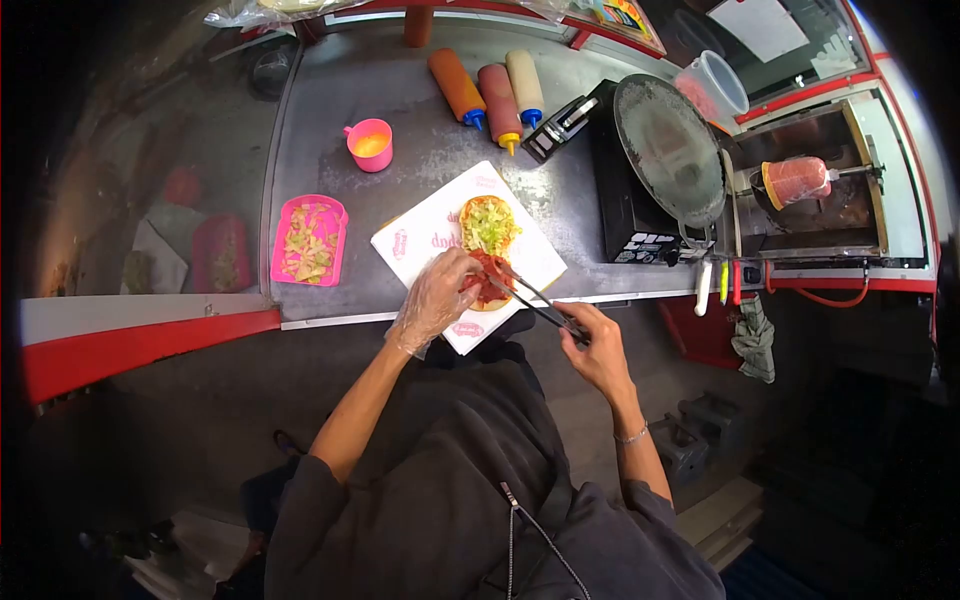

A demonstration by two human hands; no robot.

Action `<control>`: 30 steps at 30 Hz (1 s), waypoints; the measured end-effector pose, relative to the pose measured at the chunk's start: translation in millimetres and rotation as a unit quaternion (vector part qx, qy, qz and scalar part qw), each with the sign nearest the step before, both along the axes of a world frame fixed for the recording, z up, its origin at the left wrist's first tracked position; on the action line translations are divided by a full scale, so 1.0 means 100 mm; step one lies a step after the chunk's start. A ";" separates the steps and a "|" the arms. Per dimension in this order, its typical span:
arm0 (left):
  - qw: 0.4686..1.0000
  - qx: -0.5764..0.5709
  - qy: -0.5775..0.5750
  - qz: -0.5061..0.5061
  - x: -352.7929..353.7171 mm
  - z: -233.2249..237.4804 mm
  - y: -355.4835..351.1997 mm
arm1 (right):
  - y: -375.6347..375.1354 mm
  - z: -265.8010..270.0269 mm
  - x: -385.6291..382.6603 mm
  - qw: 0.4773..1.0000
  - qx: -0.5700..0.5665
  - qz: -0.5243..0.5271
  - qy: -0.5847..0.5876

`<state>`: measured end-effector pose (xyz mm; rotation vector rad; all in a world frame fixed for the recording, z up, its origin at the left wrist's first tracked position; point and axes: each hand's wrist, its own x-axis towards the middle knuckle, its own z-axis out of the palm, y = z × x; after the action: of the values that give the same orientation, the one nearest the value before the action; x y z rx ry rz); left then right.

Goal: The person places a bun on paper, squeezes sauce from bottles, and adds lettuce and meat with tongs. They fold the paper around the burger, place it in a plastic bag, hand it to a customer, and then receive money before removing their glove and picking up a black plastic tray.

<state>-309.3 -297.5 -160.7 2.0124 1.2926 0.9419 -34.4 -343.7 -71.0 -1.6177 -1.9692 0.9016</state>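
An opened bun lies on white printed wrapping paper point(410, 240). Its far half point(488, 226) is covered with shredded lettuce, and reddish sauced meat point(490, 283) covers the near half. My left hand point(440, 285), in a clear plastic glove, has its fingers bent together at the meat's left edge. Whether they pinch a piece is hidden from above. My right hand point(597, 348) is closed around a pair of metal tongs point(545, 305), whose tips touch the meat from the right.
Left of the paper are a pink tray of chopped vegetables point(342, 262) and a pink cup point(371, 150). Behind lie orange point(455, 85), pink point(497, 100) and cream point(522, 80) squeeze bottles. A round griddle point(670, 150) and a meat spit point(797, 183) stand on the right.
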 end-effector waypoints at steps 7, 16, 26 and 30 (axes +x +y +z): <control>0.992 -0.047 -0.071 0.098 -0.08 0.02 -0.18 | -0.01 -0.07 -0.01 0.999 -0.010 0.030 0.022; 0.994 0.028 0.106 0.009 -0.26 -0.26 0.23 | 0.20 -0.01 0.26 0.998 0.003 0.056 0.028; 0.977 -0.150 0.058 0.138 0.31 0.38 -0.14 | 0.39 0.32 1.64 0.996 0.060 -0.060 0.041; 0.979 -0.074 0.090 0.170 0.46 0.32 -0.31 | 0.58 0.55 2.54 0.965 0.147 -0.197 0.086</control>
<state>-263.4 -328.2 -128.6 1.8284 1.7925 0.7952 220.0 -285.9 -16.0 -1.6138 -1.5044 0.5433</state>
